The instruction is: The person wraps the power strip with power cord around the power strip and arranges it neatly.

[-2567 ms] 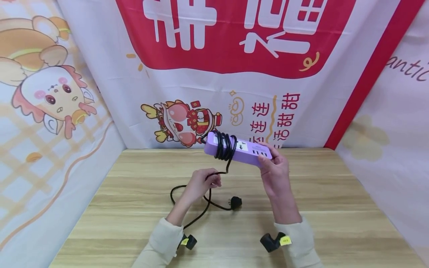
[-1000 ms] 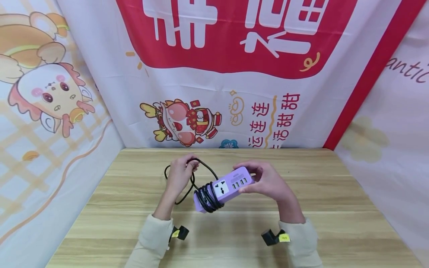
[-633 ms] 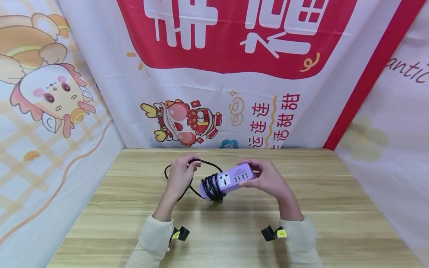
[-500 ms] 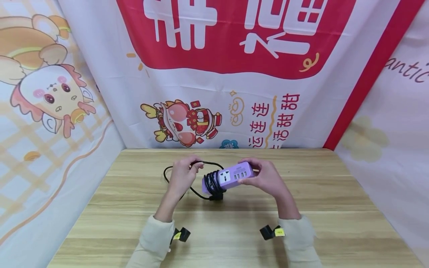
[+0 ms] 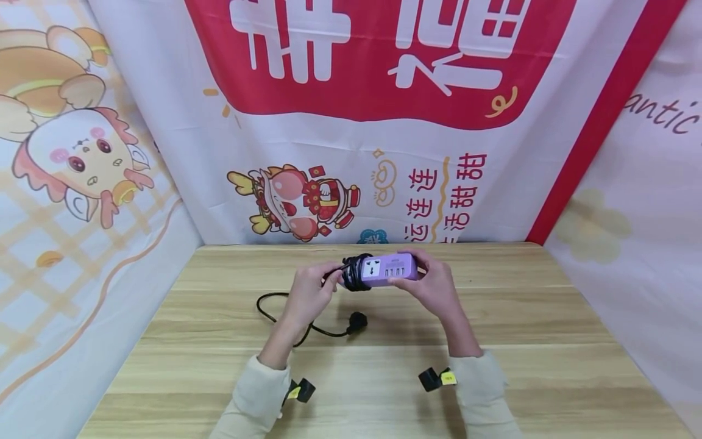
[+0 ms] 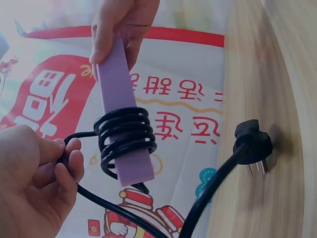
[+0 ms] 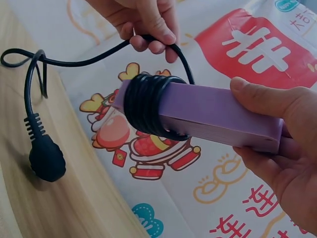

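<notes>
A purple power strip (image 5: 389, 269) is held up above the table, gripped at its right end by my right hand (image 5: 433, 283). Several turns of black cord (image 6: 126, 136) wrap round its left end. My left hand (image 5: 311, 291) pinches the cord between thumb and fingers, just left of the wrapped end. From there the loose cord drops into a loop on the table and ends at a black plug (image 5: 357, 321). In the right wrist view the strip's plain side (image 7: 213, 106) faces the camera; its socket and USB ports show in the head view.
The wood-grain table (image 5: 384, 390) spreads under both hands. A printed cloth (image 5: 351, 140) hangs along its back edge, with further cloth walls at left (image 5: 71, 256) and right (image 5: 631, 244). A small black camera (image 5: 430, 379) is on the right wrist.
The power strip has risen and levelled out, after being tilted low at its wrapped end. My left hand has moved right, close to the coils. The plug now lies apart from the strip.
</notes>
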Demonstrator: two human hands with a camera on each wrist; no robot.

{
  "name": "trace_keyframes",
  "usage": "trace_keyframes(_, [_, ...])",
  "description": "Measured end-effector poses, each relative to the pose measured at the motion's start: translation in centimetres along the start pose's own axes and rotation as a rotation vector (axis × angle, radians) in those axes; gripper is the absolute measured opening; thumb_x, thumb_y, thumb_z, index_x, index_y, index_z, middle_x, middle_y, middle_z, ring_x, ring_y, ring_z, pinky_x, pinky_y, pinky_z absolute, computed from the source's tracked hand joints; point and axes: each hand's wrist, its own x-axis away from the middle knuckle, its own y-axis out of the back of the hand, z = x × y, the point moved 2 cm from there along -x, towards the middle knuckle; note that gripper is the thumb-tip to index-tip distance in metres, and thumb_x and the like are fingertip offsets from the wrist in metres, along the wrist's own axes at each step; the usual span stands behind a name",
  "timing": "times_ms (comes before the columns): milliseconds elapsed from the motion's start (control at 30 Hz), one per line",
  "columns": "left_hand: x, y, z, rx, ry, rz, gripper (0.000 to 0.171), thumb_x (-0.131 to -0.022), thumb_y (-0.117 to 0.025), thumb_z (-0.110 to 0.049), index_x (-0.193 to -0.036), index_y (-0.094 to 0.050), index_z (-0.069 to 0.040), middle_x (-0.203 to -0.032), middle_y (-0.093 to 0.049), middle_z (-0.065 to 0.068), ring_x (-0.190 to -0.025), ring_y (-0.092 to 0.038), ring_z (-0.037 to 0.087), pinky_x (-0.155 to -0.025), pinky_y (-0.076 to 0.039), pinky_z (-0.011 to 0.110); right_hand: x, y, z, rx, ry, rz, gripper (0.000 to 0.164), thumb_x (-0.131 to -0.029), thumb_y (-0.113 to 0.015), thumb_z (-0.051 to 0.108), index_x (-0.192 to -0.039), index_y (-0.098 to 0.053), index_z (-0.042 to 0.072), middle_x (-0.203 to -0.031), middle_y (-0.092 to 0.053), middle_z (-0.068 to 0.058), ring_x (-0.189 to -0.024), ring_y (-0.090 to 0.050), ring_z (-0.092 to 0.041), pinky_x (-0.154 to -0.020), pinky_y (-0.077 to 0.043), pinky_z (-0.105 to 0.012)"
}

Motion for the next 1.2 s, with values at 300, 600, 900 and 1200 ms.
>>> trace_keyframes(300, [0.3,-1.0,-0.8,0.044,-0.005,0.104,0.020,-0.098,-0.059,-0.004,-0.114,-0.069,0.003,-0.079,-0.072,0.005,-0.066,-0.064,0.008,-0.058,-0.054,0.019,0.0,-0.1,0.2,0.004,0.036,-0.118,0.060,-0.074,-0.089,0.020,-0.128,-0.063,0.010,-0.123,-0.067,-0.015,-0.106,-0.067,-0.028,-0.082,-0.061,-0.036])
trace_keyframes(600, [0.4,-2.2,-1.2,0.131,0.027,0.249,0.013,-0.099,-0.057,-0.004,-0.108,-0.067,-0.002,-0.084,-0.074,0.004,-0.082,-0.072,0.015,-0.077,-0.060,0.027,-0.1,0.5,0.0,-0.088,0.036,-0.242,0.058,-0.076,-0.087,0.012,-0.129,-0.064,0.010,-0.127,-0.066,-0.017,-0.111,-0.066,-0.029,-0.080,-0.057,-0.019])
trace_keyframes(900, [0.7,-3.2,-1.3,0.168,-0.018,0.359,0.010,-0.100,-0.058,-0.007,-0.099,-0.068,-0.004,-0.090,-0.076,0.006,-0.083,-0.072,0.016,-0.069,-0.055,0.019,-0.1,0.9,0.1,-0.205,-0.069,-0.281,0.060,-0.077,-0.086,0.018,-0.132,-0.063,0.015,-0.128,-0.064,-0.013,-0.113,-0.064,-0.025,-0.086,-0.054,-0.014])
trace_keyframes(1200, [0.7,-3.5,-0.9,0.216,-0.035,0.415,0.016,-0.101,-0.055,-0.009,-0.101,-0.070,-0.005,-0.091,-0.076,0.006,-0.078,-0.067,0.011,-0.067,-0.058,0.026,0.0,0.9,1.1,-0.377,-0.129,-0.316,0.058,-0.076,-0.085,0.005,-0.130,-0.064,0.009,-0.119,-0.066,-0.011,-0.101,-0.063,-0.016,-0.085,-0.056,-0.018])
